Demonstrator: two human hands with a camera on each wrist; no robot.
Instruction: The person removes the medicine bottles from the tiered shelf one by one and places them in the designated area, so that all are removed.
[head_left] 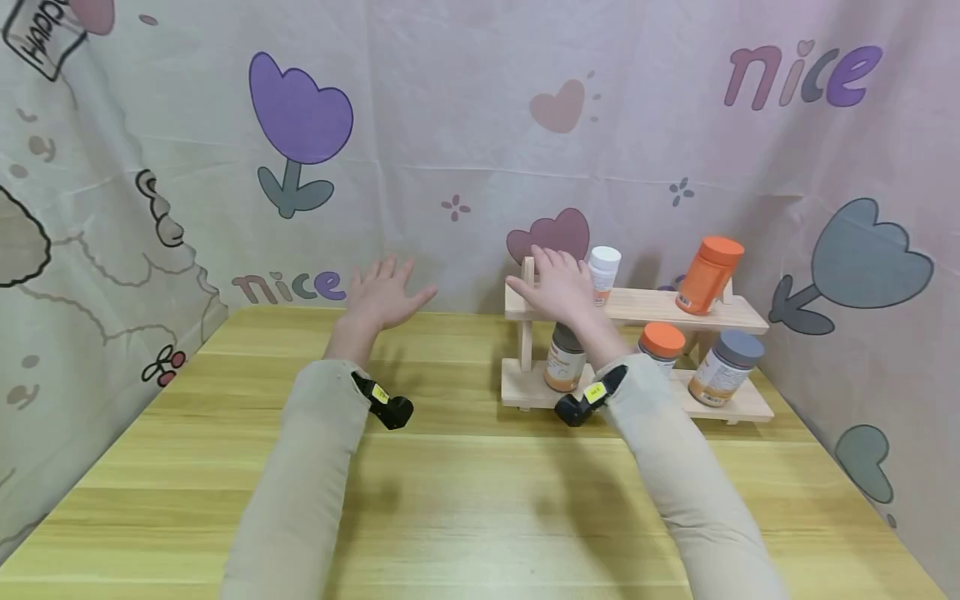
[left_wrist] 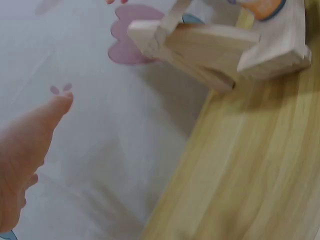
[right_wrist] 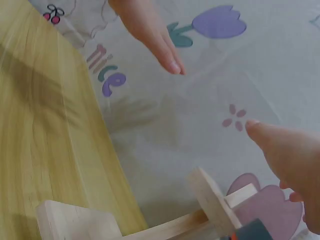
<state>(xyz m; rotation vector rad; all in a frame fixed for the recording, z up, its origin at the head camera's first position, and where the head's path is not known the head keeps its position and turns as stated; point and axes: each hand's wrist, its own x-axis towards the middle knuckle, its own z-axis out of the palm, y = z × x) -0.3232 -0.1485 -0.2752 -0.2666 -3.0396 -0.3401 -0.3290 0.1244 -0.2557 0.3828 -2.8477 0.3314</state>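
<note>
Near the right grip (head_left: 558, 287), wooden rack (head_left: 645, 307), left grip (head_left: 381, 297) farther off, both spread, empty.

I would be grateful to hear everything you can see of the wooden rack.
The rack looks like pale, bare wood. It stands upright on the table, right of centre in the head view. It has two tiers, the upper shelf set further back than the lower shelf, with a post between them at the left end and small feet beneath. Two bottles stand on the upper shelf, three on the lower. The right hand and sleeve hide part of it; the hand does not grip it.
</note>
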